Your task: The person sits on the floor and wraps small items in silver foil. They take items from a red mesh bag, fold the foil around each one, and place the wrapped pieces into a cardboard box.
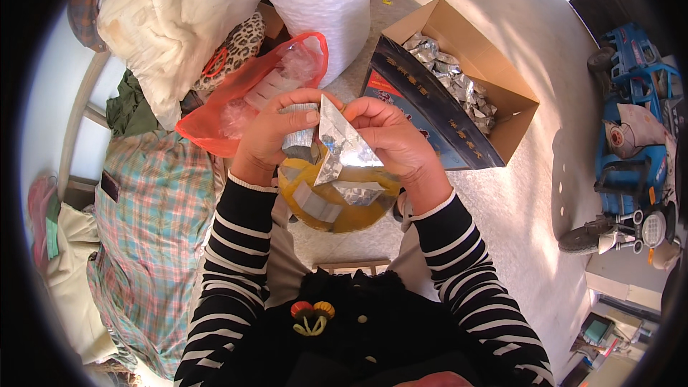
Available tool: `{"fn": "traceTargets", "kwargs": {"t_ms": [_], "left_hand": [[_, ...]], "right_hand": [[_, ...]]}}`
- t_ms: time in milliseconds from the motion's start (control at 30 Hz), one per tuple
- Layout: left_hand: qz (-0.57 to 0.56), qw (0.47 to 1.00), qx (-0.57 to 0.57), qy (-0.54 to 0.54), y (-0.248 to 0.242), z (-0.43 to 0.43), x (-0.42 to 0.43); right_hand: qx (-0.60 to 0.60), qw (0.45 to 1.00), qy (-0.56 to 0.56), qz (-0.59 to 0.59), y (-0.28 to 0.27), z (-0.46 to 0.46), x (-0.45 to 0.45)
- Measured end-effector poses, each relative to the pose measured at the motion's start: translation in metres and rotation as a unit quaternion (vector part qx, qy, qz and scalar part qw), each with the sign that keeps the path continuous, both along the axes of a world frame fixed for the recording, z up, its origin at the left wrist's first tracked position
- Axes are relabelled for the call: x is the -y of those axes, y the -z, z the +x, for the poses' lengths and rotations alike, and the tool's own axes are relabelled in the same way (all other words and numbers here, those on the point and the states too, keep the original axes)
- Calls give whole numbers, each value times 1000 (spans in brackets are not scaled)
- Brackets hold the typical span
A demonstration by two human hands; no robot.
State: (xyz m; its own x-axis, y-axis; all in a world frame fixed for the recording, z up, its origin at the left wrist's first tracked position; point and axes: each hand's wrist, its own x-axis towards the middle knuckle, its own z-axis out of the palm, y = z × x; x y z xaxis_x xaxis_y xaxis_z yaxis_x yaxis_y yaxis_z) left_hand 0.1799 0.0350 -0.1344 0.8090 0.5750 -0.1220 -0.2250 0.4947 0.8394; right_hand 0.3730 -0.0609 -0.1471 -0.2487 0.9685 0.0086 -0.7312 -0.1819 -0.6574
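My left hand (266, 131) grips a thick stack of silver foil paper (299, 142) under the thumb, its fingers reaching behind a folded foil sheet (344, 137). That sheet stands in a pointed, triangular shape, its bright face towards me. With thumb and fingertips, my right hand (403, 142) pinches the sheet along its right edge. Below both hands is a yellow basin (293, 217). Inside it lie a banded bundle of paper (317, 203) and a folded foil piece (359, 193). Part of the basin is hidden by the sheet.
An open cardboard box (505, 134) holding folded foil pieces stands ahead to the right. A red plastic bag (207, 131) with clear wrapping lies ahead to the left, near a white woven sack (328, 16). Plaid cloth (156, 215) lies left; a blue ride-on toy (629, 172) stands far right.
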Motion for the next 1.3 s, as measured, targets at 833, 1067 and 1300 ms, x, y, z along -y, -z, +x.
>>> {"fn": "traceTargets", "kwargs": {"t_ms": [833, 1067, 1300], "left_hand": [[-108, 972, 140, -156, 8, 7, -5], [-129, 965, 148, -174, 7, 10, -2], [-138, 970, 123, -159, 7, 8, 0]], "right_hand": [[70, 990, 119, 35, 14, -7, -4], [45, 984, 150, 88, 18, -7, -8], [70, 971, 218, 66, 23, -7, -13]]}}
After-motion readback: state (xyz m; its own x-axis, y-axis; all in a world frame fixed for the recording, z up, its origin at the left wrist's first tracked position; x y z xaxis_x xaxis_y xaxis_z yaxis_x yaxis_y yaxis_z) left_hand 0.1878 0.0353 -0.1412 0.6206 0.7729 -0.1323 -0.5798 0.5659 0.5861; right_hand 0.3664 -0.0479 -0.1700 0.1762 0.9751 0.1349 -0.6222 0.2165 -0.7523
